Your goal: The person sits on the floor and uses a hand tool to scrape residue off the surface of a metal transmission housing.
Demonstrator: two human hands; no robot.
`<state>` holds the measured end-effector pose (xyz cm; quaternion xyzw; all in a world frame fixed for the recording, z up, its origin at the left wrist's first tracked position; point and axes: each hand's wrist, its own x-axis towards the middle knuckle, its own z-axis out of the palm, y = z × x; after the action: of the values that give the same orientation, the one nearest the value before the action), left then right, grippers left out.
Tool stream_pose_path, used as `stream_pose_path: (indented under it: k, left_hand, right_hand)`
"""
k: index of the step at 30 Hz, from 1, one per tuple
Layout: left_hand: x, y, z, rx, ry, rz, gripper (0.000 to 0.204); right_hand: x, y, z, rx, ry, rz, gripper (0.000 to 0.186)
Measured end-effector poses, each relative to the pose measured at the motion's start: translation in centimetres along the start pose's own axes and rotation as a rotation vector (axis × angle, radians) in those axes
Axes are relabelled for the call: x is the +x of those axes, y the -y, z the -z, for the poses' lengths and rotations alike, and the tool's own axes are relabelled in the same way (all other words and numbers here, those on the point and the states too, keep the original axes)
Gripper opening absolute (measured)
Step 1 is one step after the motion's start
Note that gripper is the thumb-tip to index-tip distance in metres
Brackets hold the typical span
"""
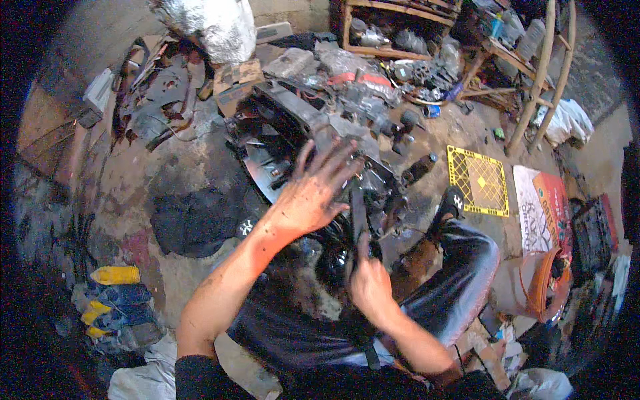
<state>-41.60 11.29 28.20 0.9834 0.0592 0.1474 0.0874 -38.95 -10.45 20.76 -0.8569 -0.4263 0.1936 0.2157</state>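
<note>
My left hand [318,183], its fingers spread and darkly smudged, lies over a dark mechanical assembly [260,150] with black and metal parts; whether its fingertips touch it is unclear. My right hand [370,283] is closed on a long, flat dark bar [358,210], index finger along it, lower down beside a glossy black round part [333,265]. Several dark cylindrical pieces [419,168] lie to the right of the assembly. My legs are bent around the lower part of the work.
A yellow grid crate [479,180], printed sheets [537,207] and a brown container [527,287] are at right. A wooden rack [399,13] and ladder [543,100] stand behind. Dark cloth [190,220], yellow-and-blue items [117,303] and scrap parts [160,100] lie at left.
</note>
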Motion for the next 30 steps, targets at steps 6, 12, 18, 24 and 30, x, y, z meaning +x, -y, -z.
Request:
stream_pose_path:
  k: [6,12,18,24,30]
  left_hand:
    - [-0.4,0.6,-1.4,0.005,0.131,0.019,0.107]
    - [-0.3,0.3,-1.8,0.051,0.171,0.024,0.098]
    - [0.0,0.6,-2.0,-0.013,0.136,0.009,0.077]
    - [-0.4,0.5,-1.8,-0.046,0.091,-0.021,0.063]
    - [-0.5,-1.4,-1.4,-0.176,0.104,0.077,0.046]
  right_hand:
    - [-0.3,1.0,1.1,-0.182,0.003,-0.039,0.031]
    - [2.2,0.3,1.5,-0.207,0.058,0.031,0.083]
    - [4.4,-0.7,1.5,-0.021,0.088,-0.002,0.042]
    - [1.2,0.1,1.2,-0.128,0.048,-0.072,0.016]
    - [2.1,-2.9,-1.7,0.124,0.003,-0.001,0.043]
